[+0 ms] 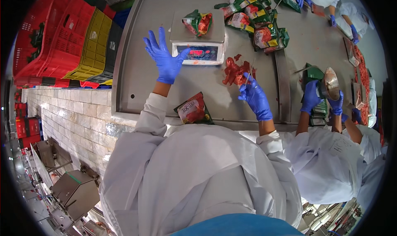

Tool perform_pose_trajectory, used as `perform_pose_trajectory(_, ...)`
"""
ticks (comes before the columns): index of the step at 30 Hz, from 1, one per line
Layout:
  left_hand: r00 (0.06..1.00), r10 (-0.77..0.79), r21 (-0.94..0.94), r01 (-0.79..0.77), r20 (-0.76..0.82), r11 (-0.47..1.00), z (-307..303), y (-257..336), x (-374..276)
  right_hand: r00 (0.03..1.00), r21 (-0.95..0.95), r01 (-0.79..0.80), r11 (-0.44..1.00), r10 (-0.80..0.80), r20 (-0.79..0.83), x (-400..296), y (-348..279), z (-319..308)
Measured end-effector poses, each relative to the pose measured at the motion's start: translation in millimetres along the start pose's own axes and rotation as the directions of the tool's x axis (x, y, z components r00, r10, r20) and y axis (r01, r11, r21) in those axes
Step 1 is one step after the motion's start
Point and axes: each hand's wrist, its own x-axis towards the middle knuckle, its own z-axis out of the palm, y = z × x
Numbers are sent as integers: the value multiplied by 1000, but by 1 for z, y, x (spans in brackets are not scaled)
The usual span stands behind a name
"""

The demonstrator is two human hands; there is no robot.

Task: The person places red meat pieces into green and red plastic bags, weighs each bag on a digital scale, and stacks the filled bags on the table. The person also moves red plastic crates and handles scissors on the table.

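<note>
My left hand (165,57), in a blue glove, has its fingers spread and holds nothing. Its thumb reaches over the front panel of a digital scale (219,53). A green and red printed pouch (197,23) sits on the scale's steel plate. Slim metal tongs (249,74) are in my gloved right hand (256,98), their tips at a small heap of red meat pieces (234,71) on the steel table (149,90). Another printed pouch (194,109) lies at the near table edge, between my forearms and close to my apron.
Several printed pouches (263,34) are piled right of the scale. A raised metal strip (283,84) divides the table. At right, a co-worker's gloved hands (311,96) hold a metal scoop (332,84) and a green pouch. Stacked crates (90,47) stand left; ground meat (363,71) lies far right.
</note>
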Motion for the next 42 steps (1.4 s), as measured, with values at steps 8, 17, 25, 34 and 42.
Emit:
perform_pose_trajectory(8, 976, 79, -272, -21, 204, 962, 14, 33, -25, 998, -716, 10, 698, -53, -37, 7, -39, 30)
perform_pose_trajectory(17, 844, 391, -20, -413, 369, 911, 38, 120, -43, 952, -986, -74, -152, -305, -25, 9, -18, 50)
perform_pose_trajectory(25, 745, 497, 134, -604, 444, 786, 74, 117, -41, 956, -978, -144, -148, -275, -99, 1, -15, 48)
perform_pose_trajectory(34, 443, 207, -487, 827, 872, 281, 55, 110, -27, 887, -870, -167, 464, -314, -338, -41, 13, -11)
perform_pose_trajectory(42, 102, 230, 0, 914, 968, -405, 56, 124, -19, 913, -597, 191, 779, -364, -183, -52, 18, 33)
